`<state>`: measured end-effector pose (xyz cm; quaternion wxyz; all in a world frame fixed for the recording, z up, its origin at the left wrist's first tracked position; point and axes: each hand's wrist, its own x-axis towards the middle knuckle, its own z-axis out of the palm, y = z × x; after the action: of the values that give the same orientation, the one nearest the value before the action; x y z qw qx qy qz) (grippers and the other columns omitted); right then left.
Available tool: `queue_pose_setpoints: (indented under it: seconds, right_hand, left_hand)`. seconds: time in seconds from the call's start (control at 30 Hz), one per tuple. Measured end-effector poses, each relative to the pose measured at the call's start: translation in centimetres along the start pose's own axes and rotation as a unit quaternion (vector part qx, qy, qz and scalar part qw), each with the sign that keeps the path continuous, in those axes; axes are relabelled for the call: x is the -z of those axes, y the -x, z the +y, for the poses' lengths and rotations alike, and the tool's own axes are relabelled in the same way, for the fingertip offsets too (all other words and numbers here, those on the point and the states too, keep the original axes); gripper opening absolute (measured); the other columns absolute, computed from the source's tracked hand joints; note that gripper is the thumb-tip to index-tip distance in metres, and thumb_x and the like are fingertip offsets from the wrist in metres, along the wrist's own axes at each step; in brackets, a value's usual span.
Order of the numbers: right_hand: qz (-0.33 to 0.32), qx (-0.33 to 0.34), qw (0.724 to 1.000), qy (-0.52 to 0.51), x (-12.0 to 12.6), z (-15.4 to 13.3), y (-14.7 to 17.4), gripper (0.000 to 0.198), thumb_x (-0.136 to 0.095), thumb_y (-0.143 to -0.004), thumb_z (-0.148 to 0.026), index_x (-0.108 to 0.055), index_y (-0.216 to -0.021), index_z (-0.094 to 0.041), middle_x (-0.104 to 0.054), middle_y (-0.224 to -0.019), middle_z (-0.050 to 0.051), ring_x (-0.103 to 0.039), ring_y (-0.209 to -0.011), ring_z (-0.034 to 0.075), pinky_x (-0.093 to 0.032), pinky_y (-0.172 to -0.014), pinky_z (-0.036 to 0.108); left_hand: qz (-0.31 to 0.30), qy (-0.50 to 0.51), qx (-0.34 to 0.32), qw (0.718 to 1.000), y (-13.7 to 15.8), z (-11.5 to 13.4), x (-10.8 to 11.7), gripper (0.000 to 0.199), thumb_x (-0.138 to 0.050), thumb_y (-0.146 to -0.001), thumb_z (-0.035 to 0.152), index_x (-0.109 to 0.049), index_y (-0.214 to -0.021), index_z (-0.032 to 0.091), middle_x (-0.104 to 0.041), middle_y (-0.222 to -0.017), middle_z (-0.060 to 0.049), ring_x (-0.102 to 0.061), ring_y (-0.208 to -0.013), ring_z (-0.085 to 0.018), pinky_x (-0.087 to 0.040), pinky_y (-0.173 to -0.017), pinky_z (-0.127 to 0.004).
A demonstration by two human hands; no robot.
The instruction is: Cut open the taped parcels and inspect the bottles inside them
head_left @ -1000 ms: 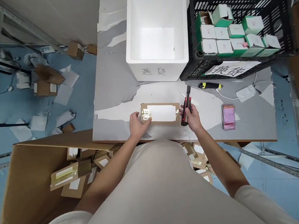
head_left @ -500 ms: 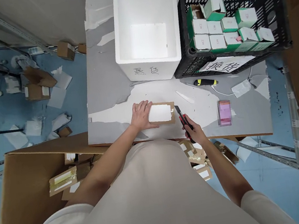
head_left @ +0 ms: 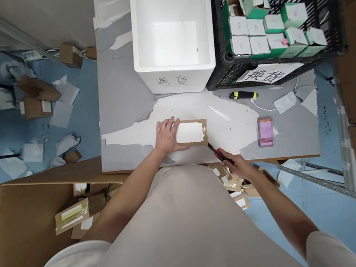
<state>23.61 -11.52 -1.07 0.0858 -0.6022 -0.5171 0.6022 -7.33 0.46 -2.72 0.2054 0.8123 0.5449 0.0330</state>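
A small brown cardboard box [head_left: 205,135] with a white label and clear tape lies flat on the worktable. My left hand [head_left: 167,137] grips its left end, fingers toward the far side and thumb along the near edge. In my right hand [head_left: 237,164] is a red and black utility knife [head_left: 221,155], fingers wrapped round the handle. The blade points up and left, its tip at the box's near right corner; whether it has entered the cardboard I cannot tell.
Behind stand a white foam box [head_left: 173,81] and a black crate [head_left: 286,54] holding several green-and-white boxes. A black and yellow cutter [head_left: 243,94] and a blurred pink item [head_left: 265,132] lie to the right. A large open carton [head_left: 25,225] with parcels stands at lower left.
The knife has swung from upright beside the box's right end to a low slant at its near right corner. My right hand has moved right and slightly down; my left still holds the box.
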Motion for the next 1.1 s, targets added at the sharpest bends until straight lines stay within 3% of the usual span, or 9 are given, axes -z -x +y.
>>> queue_pose_setpoints:
  seconds: [0.17,0.4,0.57,0.73,0.83,0.97,1.1]
  right_hand:
    - [0.017,-0.010,1.000,-0.009,-1.5,1.1,0.7,0.062,-0.041,-0.090,-0.033,-0.026,-0.149,-0.023,-0.056,-0.062,-0.004,-0.048,-0.043,0.009,-0.045,-0.044,0.023]
    - [0.043,0.011,0.998,0.050,-1.0,1.2,0.8,0.059,-0.041,-0.090,-0.033,-0.028,-0.148,-0.025,-0.064,-0.074,-0.001,-0.052,-0.048,0.010,-0.048,-0.052,0.025]
    - [0.128,0.029,0.991,0.039,-0.1,1.1,0.2,0.062,-0.040,-0.091,-0.036,-0.023,-0.149,-0.026,-0.065,-0.090,0.003,-0.055,-0.053,0.010,-0.051,-0.057,0.027]
    - [0.204,0.029,0.975,0.078,-0.2,1.5,-1.8,0.068,-0.030,-0.090,-0.029,-0.002,-0.152,-0.023,-0.063,-0.092,0.005,-0.058,-0.066,0.015,-0.051,-0.068,0.032]
    - [0.264,-0.020,0.953,0.146,-1.1,2.1,-4.0,0.073,-0.030,-0.088,-0.025,0.004,-0.151,-0.019,-0.058,-0.109,0.013,-0.058,-0.088,0.022,-0.048,-0.080,0.038]
    - [0.294,-0.117,0.924,0.215,-2.9,2.5,-7.8,0.068,-0.033,-0.087,-0.022,-0.011,-0.151,-0.019,-0.048,-0.120,0.019,-0.050,-0.106,0.030,-0.041,-0.089,0.043]
    - [0.299,-0.152,0.910,0.243,-4.8,3.1,-10.8,0.065,-0.038,-0.086,-0.023,-0.020,-0.149,-0.026,-0.044,-0.124,0.018,-0.048,-0.110,0.032,-0.039,-0.091,0.046]
  left_hand:
    - [-0.002,-0.012,-0.009,1.000,0.0,-0.2,-0.1,0.113,-0.071,-0.053,0.067,-0.030,-0.145,0.014,-0.032,-0.149,-0.018,-0.030,-0.132,-0.040,-0.008,-0.112,-0.059]
    - [-0.005,-0.023,-0.027,0.999,0.2,-0.4,-0.1,0.115,-0.063,-0.057,0.075,-0.026,-0.146,0.012,-0.026,-0.151,-0.020,-0.025,-0.137,-0.040,-0.005,-0.112,-0.060]
    - [0.006,-0.027,-0.042,0.999,0.3,-0.6,-0.5,0.118,-0.060,-0.057,0.079,-0.025,-0.147,0.011,-0.024,-0.152,-0.021,-0.021,-0.139,-0.042,-0.003,-0.111,-0.063]
    - [0.037,-0.028,-0.065,0.997,0.3,-1.1,-0.7,0.099,-0.051,-0.072,0.073,-0.025,-0.146,0.012,-0.025,-0.152,-0.021,-0.020,-0.141,-0.039,-0.003,-0.110,-0.064]
    - [0.062,-0.035,-0.077,0.994,1.1,-1.0,-0.7,0.084,-0.049,-0.080,0.065,-0.032,-0.143,0.013,-0.028,-0.151,-0.021,-0.020,-0.141,-0.037,-0.004,-0.110,-0.064]
    - [0.078,-0.041,-0.115,0.989,4.0,0.0,-1.5,0.055,-0.045,-0.089,0.049,-0.047,-0.132,0.014,-0.039,-0.146,-0.018,-0.030,-0.138,-0.033,-0.013,-0.112,-0.058]
    - [0.058,-0.031,-0.135,0.989,6.6,1.2,-2.9,0.052,-0.048,-0.088,0.042,-0.048,-0.132,0.012,-0.043,-0.142,-0.019,-0.036,-0.134,-0.033,-0.023,-0.111,-0.054]
